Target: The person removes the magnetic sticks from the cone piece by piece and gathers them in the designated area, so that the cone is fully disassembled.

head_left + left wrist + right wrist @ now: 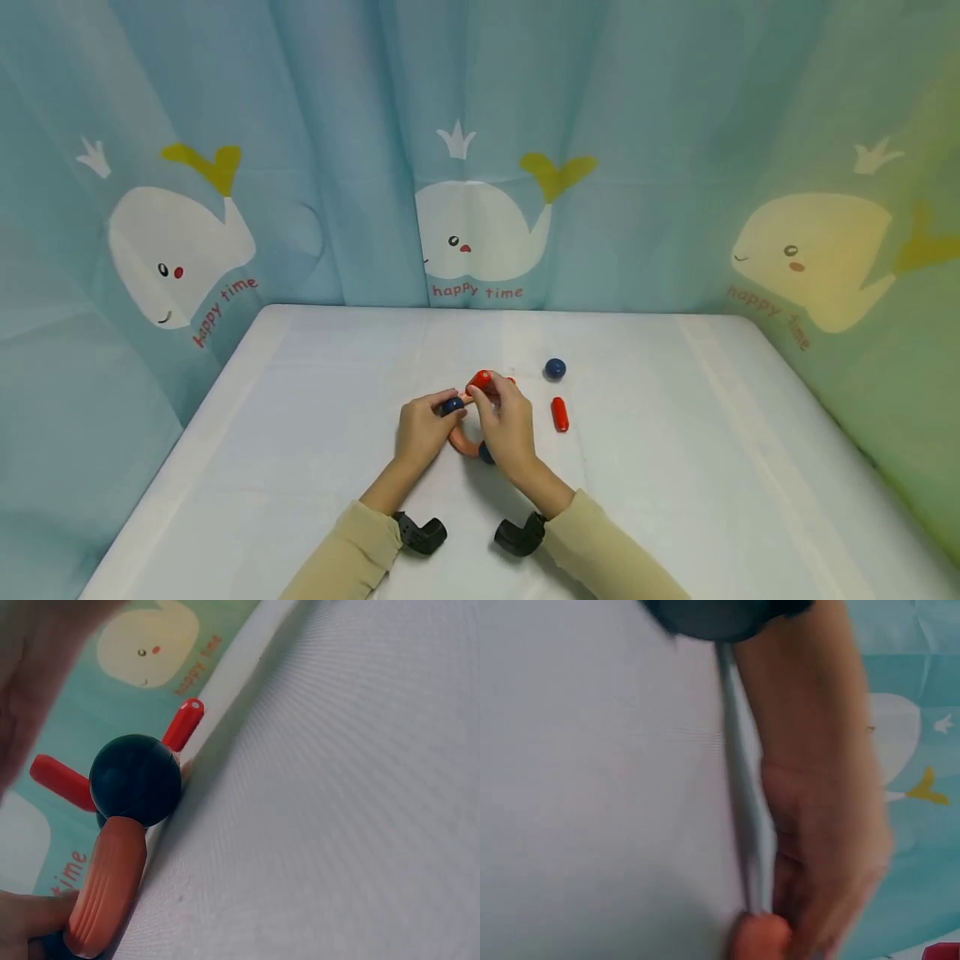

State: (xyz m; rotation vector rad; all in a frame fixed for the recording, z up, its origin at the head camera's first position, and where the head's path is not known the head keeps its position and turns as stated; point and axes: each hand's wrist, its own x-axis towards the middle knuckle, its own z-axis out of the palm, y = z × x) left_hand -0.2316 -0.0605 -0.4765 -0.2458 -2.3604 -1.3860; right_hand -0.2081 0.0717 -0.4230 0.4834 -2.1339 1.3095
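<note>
My left hand [422, 429] pinches a dark blue ball [452, 406] that joins a curved orange piece [462, 442]. My right hand [510, 425] holds a red rod [480, 381] between thumb and fingers, close to that ball. Another dark blue ball [486, 452], partly covered by the right hand, sits at the lower end of the curve. In the left wrist view, a blue ball [135, 780] meets the orange curve [109, 889], with red rods [60, 781] beyond it. Blur in the right wrist view leaves the right fingertips unclear beside an orange end [761, 937].
To the right of the hands, a loose red rod [560, 414] lies on the white table [660, 467], with a loose dark blue ball [555, 369] behind it. A whale-print curtain [360, 150] hangs along the table's back and sides.
</note>
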